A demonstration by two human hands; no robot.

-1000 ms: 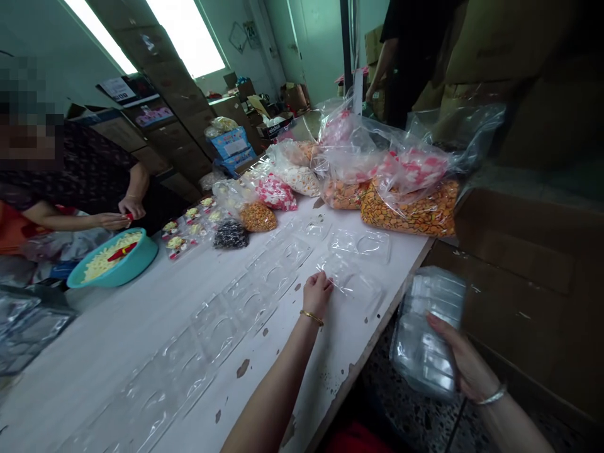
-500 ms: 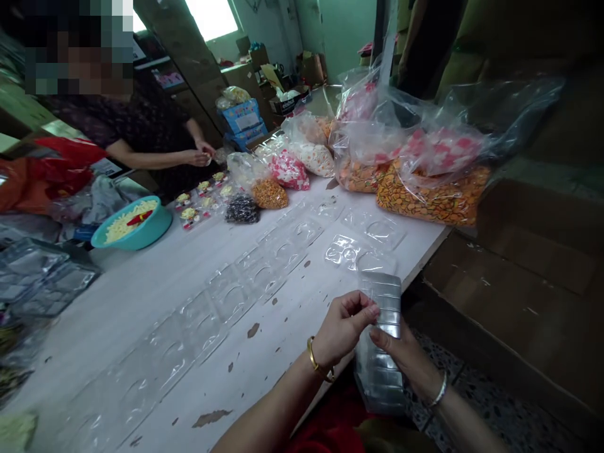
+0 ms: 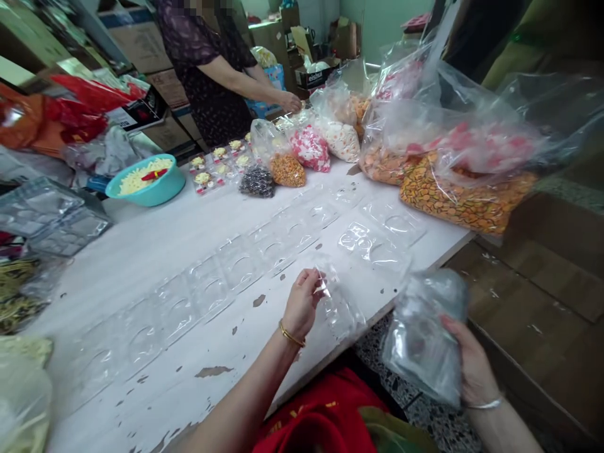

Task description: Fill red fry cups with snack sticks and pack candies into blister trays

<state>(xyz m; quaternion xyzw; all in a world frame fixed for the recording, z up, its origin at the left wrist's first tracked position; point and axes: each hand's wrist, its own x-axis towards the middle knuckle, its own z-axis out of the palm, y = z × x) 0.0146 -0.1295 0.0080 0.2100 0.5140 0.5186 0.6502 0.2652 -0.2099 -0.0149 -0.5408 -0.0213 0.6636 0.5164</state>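
My left hand (image 3: 304,299), with a gold bracelet at the wrist, pinches the edge of one clear plastic blister tray (image 3: 337,305) just over the table's near edge. Off to the right, beyond that edge, my right hand (image 3: 469,358) grips a thick stack of clear blister trays (image 3: 425,333), its thumb on top and its other fingers hidden beneath. A long row of clear blister trays (image 3: 236,261) lies flat across the white table (image 3: 189,377). Several more trays (image 3: 372,242) lie loose beyond my left hand.
Along the back sit bags of orange pieces (image 3: 462,195), a pink-and-white bag (image 3: 309,148) and a dark bag (image 3: 257,181). A turquoise bowl (image 3: 163,189) holds pale pieces. Filled trays (image 3: 219,167) stand near a co-worker (image 3: 212,75). Clear boxes (image 3: 51,217) are at the left.
My hands have moved apart. The left has gone leftward over the table with one tray taken from the stack; the right has carried the stack rightward and turned it. The view has shifted.
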